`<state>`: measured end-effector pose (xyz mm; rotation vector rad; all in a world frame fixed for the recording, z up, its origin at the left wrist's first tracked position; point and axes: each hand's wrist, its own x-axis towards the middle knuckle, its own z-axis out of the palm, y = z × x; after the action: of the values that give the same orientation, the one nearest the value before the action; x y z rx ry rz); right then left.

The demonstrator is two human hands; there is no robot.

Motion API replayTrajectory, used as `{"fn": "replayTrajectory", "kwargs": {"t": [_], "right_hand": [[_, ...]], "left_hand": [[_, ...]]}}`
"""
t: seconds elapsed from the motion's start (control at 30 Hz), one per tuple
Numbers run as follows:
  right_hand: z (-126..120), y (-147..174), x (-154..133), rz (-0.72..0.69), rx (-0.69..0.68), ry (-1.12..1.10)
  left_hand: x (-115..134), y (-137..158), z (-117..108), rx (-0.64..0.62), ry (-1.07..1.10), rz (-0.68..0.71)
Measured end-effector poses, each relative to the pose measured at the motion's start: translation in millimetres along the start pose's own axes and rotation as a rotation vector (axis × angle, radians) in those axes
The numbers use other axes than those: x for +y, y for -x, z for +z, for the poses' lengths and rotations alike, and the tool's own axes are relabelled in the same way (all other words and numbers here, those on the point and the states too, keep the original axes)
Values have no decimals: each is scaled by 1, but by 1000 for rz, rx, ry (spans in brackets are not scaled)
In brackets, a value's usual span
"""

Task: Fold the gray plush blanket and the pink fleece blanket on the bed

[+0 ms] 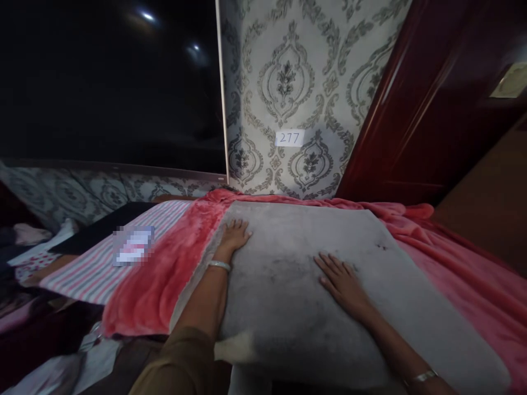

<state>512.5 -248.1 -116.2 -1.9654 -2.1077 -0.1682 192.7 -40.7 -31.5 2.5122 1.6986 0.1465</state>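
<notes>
A large grey cloth lies spread over a pink-red plush blanket. Flat on the cloth near its far left edge rests my left hand, fingers stretched out. My right hand lies palm down around the middle of the same cloth, its fingers spread. Neither hand grips anything. Dark smudges show on the grey surface, and small dark marks sit toward its right side. The near left corner of the cloth hangs over the front edge.
A striped cloth lies left of the blanket, with a blurred-out item on it. Behind stand a large dark television and a patterned wall with a paper label reading 277. A dark red door frame rises at right.
</notes>
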Motion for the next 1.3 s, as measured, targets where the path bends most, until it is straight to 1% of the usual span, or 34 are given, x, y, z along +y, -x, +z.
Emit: {"fn": "replayTrajectory", "kwargs": {"t": [0.07,0.13,0.17,0.23,0.33,0.4,0.47,0.5,0.57,0.6,0.63,0.67,0.7,0.77,0.8,0.83,0.87,0.9,0.97,1.07,1.1,1.13,1.23,1.3], "right_hand": [[1,-3,-3,6,7,-12],[0,-4,-3,7,12,-39],[0,-4,-3,8,19,-52],[0,-3,-1,14,38,-69],[1,-2,1,20,51,-71],[1,-2,1,15,50,-71],[0,-2,1,8,41,-74],[-1,-2,1,9,35,-76],[-3,-2,0,19,21,-78],[-4,-2,-1,25,15,-78],[-5,-3,-2,29,10,-77],[-5,-3,-3,33,7,-75],[-5,-3,-3,35,4,-75],[-5,-3,-4,38,4,-72],[-5,-4,-4,36,6,-72],[-6,-4,-3,35,7,-72],[-7,-5,-4,35,4,-73],[-10,-6,-5,37,-5,-75],[-18,-9,-11,78,-59,-85],[-37,-16,-39,258,-160,-125],[-43,-19,-53,309,-156,-142],[-47,-22,-68,295,-138,-153],[-52,-26,-111,36,-86,-166],[-48,-23,-129,-57,-129,-200]], "left_hand": [[22,15,2,-21,-7,33],[50,37,9,-41,-5,111],[65,50,15,-49,2,173],[94,84,30,-73,61,344],[124,146,49,-78,154,611],[135,186,55,-81,222,721],[137,217,53,-95,290,797],[136,227,50,-117,326,841],[126,233,38,-151,391,893],[117,229,30,-137,400,869],[106,223,22,-99,388,797],[93,215,14,-30,338,668],[78,206,7,42,257,504],[46,189,-2,124,87,164],[31,182,-4,144,18,34],[18,177,-4,136,-38,-65],[8,173,-3,105,-69,-120],[0,171,0,86,-92,-152],[-8,168,6,68,-117,-163],[-9,167,10,88,-145,-151],[-8,167,10,84,-151,-149],[-7,166,10,81,-157,-150],[-7,163,7,68,-165,-159],[-8,161,5,56,-161,-162]]}}
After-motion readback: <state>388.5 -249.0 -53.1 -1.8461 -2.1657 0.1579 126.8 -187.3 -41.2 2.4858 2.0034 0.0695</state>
